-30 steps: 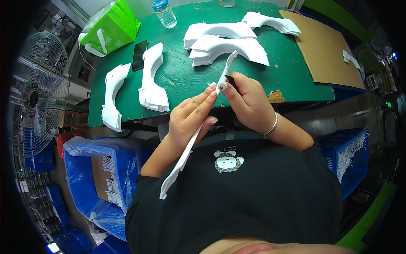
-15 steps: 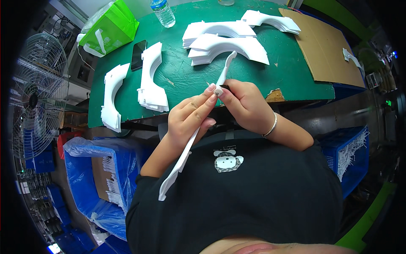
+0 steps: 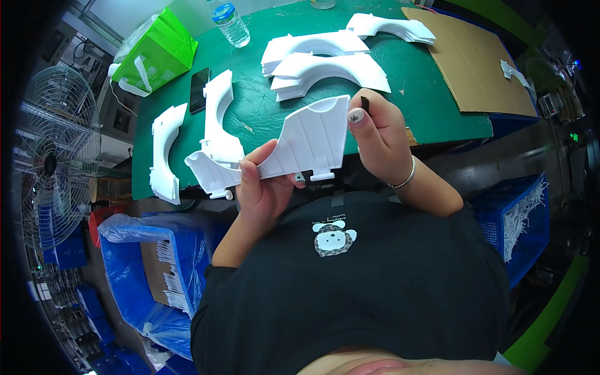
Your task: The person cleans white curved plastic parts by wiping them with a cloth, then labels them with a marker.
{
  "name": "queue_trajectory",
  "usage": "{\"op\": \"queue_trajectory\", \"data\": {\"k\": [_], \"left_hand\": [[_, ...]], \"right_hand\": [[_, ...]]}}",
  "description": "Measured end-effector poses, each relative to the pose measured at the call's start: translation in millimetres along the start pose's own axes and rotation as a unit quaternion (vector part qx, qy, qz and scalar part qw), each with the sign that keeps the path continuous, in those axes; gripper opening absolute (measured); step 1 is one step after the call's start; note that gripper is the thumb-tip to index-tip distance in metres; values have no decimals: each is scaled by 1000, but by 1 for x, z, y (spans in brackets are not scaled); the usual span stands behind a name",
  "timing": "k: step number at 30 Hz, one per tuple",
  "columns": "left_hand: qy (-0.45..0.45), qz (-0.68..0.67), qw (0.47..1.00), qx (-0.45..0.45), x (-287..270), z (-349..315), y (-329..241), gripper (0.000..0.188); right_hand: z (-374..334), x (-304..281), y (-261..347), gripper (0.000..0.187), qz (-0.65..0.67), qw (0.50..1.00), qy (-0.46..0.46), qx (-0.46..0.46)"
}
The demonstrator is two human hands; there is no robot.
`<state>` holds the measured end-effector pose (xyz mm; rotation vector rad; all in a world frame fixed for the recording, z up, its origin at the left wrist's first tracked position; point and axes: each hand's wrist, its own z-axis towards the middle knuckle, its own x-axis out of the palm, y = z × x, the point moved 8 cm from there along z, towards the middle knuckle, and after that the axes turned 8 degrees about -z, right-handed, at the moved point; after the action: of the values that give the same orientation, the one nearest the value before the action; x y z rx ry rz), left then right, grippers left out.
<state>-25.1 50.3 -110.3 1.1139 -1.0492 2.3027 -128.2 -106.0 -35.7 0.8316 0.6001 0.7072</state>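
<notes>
Checking seems underway: left hand (image 3: 266, 197) grips white part (image 3: 315, 137), right hand (image 3: 382, 137) fingers pinch black object (image 3: 365, 104), kind unclear; next move calls for steadiness

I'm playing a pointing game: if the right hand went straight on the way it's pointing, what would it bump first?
Probably the white stack just beyond it: the right hand points up the picture and a little left. I can't tell the hand's height, so it might pass over.
</notes>
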Motion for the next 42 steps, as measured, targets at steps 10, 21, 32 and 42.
{"op": "queue_trajectory", "data": {"k": [10,21,32,42], "left_hand": [[-6,-9,1000,-21,-2,-2,8,57],[-11,-15,999,-26,-5,-3,9,57],[56,18,998,-24,3,0,3,58],[54,527,848,12,40,28,-22,32]], "right_hand": [[-2,5,7,32,23,999,33,-7],[2,1,11,33,-28,997,64,-13],[6,1,16,31,-53,986,158,-12],[6,-6,2,38,-119,993,13,2]]}}
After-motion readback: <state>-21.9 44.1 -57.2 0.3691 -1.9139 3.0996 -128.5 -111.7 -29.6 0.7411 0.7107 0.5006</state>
